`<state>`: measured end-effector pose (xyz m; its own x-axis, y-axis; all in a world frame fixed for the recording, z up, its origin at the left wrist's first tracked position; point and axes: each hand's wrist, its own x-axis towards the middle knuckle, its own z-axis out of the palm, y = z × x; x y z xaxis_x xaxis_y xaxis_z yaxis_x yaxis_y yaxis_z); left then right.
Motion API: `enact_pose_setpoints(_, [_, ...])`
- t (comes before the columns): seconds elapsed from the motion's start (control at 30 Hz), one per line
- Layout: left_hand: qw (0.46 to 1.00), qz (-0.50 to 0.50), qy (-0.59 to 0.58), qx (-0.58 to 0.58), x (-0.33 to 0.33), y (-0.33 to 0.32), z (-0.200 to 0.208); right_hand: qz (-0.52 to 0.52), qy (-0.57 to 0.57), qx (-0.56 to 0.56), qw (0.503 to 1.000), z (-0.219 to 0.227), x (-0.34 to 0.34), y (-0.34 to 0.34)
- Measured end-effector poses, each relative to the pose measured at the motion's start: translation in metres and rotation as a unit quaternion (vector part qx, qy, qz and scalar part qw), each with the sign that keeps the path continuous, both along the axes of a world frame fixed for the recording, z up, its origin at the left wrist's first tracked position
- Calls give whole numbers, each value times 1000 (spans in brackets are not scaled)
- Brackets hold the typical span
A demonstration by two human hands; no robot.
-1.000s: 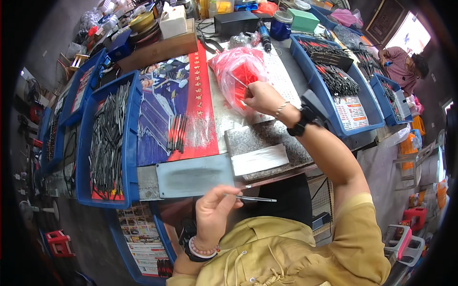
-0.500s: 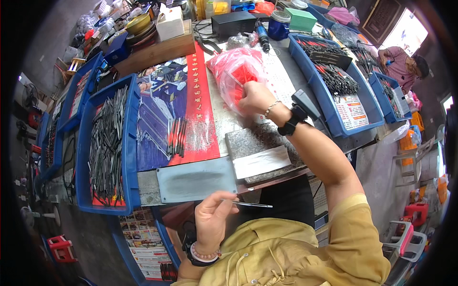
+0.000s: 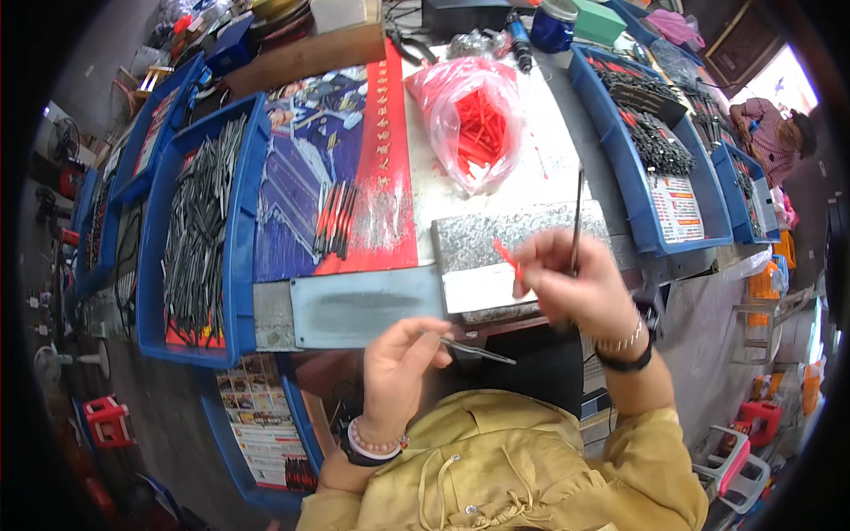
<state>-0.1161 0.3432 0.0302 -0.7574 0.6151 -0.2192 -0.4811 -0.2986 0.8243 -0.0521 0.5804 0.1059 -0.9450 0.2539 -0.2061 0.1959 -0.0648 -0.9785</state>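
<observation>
Grey metal shows where the table is bare. On it, one blue tray at the left is heaped with slender dark rods; another blue tray at the right holds black and red pieces above a printed sheet, its writing too small to read. The blue-and-red poster beside the left tray carries a column of yellow characters down its red band. To its right, a pinkish plastic bag gapes over many red tubes. Nearer lie a speckled metal block with white paper on it and, just beside, a pale blue-grey plate. The right hand, fingers curled, has a thin dark rod jutting upward and pinches a small red piece near the block. The left hand, partly closed, pinches a slim metallic piece between thumb and finger, before the table's front edge.
</observation>
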Motion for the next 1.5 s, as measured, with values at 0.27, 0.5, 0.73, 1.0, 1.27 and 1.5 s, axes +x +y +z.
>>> enact_pose_setpoints(0.27, [996,-90,-1,-25,9,12,8,59,-6,-99,993,-34,43,-44])
enact_pose_setpoints(0.5, [996,-77,13,-31,13,10,13,73,62,74,993,-39,53,-48])
enact_pose_setpoints(0.73, [996,-67,-44,27,18,11,15,26,132,169,976,-35,59,-56])
enact_pose_setpoints(1.0, [996,-62,-52,30,20,11,12,64,171,259,949,-39,60,-56])
enact_pose_setpoints(1.27, [999,-28,-24,5,24,9,13,44,189,247,949,-49,63,-74])
enact_pose_setpoints(1.5, [998,-54,-30,-12,30,9,11,79,218,351,907,-51,72,-68])
